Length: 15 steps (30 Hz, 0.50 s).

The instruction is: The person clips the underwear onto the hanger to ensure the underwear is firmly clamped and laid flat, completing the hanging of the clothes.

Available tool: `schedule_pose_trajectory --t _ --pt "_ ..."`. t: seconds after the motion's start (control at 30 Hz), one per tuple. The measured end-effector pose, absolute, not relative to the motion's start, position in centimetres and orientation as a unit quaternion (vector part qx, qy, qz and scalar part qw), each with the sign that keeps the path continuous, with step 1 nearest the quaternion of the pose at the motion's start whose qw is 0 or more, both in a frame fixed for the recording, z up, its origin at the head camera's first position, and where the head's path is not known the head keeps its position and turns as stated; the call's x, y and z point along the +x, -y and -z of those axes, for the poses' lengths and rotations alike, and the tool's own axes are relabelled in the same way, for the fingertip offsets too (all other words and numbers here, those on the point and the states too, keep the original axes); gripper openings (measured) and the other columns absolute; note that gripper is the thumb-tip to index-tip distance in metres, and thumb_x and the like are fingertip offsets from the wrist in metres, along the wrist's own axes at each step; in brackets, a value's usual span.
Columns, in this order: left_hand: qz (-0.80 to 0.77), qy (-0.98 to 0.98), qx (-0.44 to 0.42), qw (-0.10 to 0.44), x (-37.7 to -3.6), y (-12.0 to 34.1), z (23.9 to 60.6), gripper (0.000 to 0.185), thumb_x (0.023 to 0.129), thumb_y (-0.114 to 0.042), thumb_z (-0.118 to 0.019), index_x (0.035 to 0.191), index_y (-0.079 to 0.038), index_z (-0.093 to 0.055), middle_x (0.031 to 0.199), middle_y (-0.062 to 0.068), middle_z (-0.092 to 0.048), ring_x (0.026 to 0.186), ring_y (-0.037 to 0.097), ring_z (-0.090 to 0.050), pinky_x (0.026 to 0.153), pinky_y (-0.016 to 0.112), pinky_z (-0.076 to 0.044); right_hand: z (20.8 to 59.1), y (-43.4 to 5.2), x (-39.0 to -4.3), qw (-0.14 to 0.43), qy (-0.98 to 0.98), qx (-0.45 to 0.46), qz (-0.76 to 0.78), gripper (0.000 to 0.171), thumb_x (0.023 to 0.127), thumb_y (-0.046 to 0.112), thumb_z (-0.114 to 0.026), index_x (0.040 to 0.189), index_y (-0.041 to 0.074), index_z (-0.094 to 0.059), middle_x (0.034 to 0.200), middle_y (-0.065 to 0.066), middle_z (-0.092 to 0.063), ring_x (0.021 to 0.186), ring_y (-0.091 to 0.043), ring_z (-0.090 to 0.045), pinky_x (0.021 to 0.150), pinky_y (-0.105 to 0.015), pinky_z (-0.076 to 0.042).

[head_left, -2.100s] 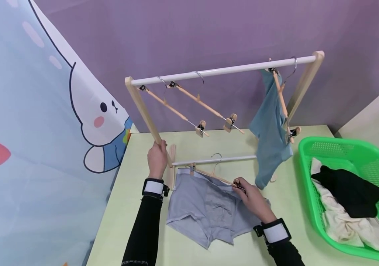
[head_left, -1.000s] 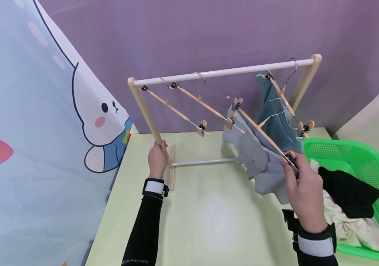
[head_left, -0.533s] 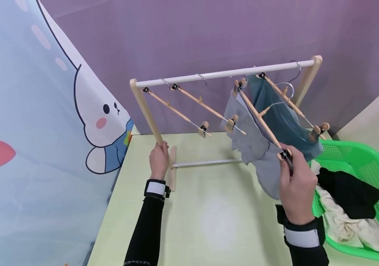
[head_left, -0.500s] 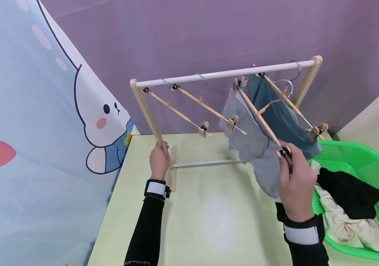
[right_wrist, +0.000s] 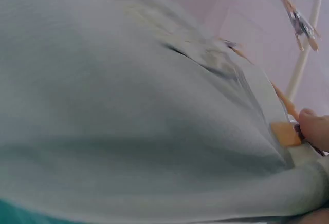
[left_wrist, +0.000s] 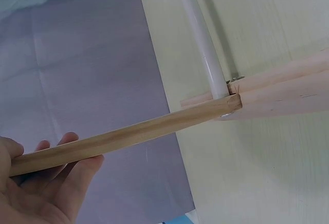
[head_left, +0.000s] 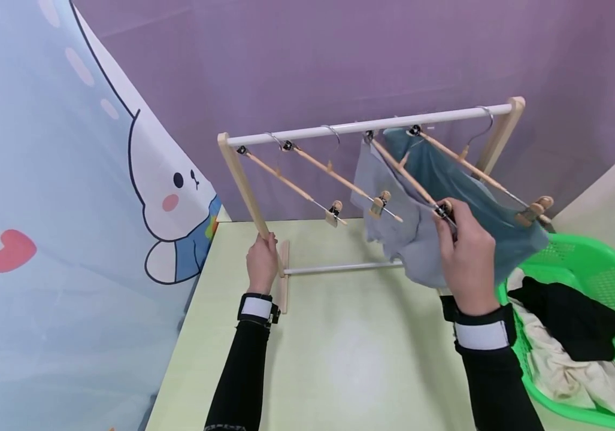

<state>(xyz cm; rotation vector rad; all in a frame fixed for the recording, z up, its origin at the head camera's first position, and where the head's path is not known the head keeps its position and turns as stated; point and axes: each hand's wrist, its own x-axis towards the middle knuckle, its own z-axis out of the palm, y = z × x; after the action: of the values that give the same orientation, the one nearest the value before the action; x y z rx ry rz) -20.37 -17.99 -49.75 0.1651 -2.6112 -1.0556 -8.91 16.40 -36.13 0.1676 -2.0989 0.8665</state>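
Observation:
My left hand [head_left: 261, 263] grips the left wooden post [head_left: 244, 185] of a small clothes rack; in the left wrist view its fingers [left_wrist: 77, 183] curl round that post. My right hand [head_left: 469, 257] pinches the near clip end of a wooden clip hanger [head_left: 405, 173]. From this hanger hang grey underpants [head_left: 374, 197], which fill much of the right wrist view. The hanger's far end is close below the white rail [head_left: 372, 124], and its hook overlaps the blue garment behind. That blue garment [head_left: 512, 245] hangs from another clip hanger [head_left: 458, 157] to the right.
Two bare clip hangers [head_left: 280, 176] hang on the rail's left part. A green basket [head_left: 582, 248] stands at the right with a black garment [head_left: 571, 320] and cream cloth [head_left: 560, 377] inside. A purple backdrop [head_left: 307, 60] is behind the rack.
My right hand has lifted the hanger with the grey underpants from the table up to the rail, beside the blue garment, which has swung round. My left hand stays on the post.

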Motion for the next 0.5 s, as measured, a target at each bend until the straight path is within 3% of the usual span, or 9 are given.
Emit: schedule_pose_trajectory --t 0.2,0.37,0.43,0.5 --pt "0.369 0.914 0.057 0.162 -20.3 17.9 49.8 0.040 0.108 -0.031 -0.039 0.119 0.001 -0.060 0.102 0.016 -0.073 0.064 0.028 -0.067 0.050 0.035 -0.052 36.7 -16.6 -9.2 0.403 0.827 0.058 -0.387 0.024 0.099 0.012 -0.062 0.115 -0.005 -0.059 0.105 -0.019 -0.072 0.084 -0.032 -0.070 0.070 -0.006 -0.039" --pt "0.393 0.907 0.066 0.137 -19.8 17.9 50.6 0.038 0.108 -0.031 -0.042 0.123 0.000 -0.059 0.094 0.020 -0.071 0.063 0.027 -0.063 0.048 0.033 -0.048 37.4 -17.3 -8.6 0.378 0.832 0.031 -0.405 0.032 0.099 0.016 -0.062 0.123 -0.004 -0.057 0.111 -0.019 -0.072 0.095 -0.034 -0.071 0.080 0.001 -0.040" --pt "0.415 0.898 0.072 0.127 -19.4 17.9 51.4 0.035 0.107 -0.028 -0.045 0.122 0.001 -0.058 0.096 0.022 -0.069 0.070 0.028 -0.066 0.053 0.034 -0.052 38.0 -17.6 -8.3 0.369 0.840 0.019 -0.399 0.034 0.098 0.017 -0.063 0.124 -0.004 -0.056 0.106 -0.018 -0.073 0.080 -0.025 -0.071 0.071 -0.001 -0.040" --pt "0.442 0.885 0.081 0.124 -18.9 17.8 52.2 0.031 0.106 -0.024 -0.048 0.124 0.000 -0.058 0.104 0.024 -0.069 0.084 0.031 -0.069 0.064 0.038 -0.057 38.8 -18.0 -7.8 0.358 0.849 0.006 -0.388 0.034 0.097 0.017 -0.064 0.124 -0.004 -0.056 0.094 -0.018 -0.071 0.063 -0.018 -0.061 0.059 -0.007 -0.037"
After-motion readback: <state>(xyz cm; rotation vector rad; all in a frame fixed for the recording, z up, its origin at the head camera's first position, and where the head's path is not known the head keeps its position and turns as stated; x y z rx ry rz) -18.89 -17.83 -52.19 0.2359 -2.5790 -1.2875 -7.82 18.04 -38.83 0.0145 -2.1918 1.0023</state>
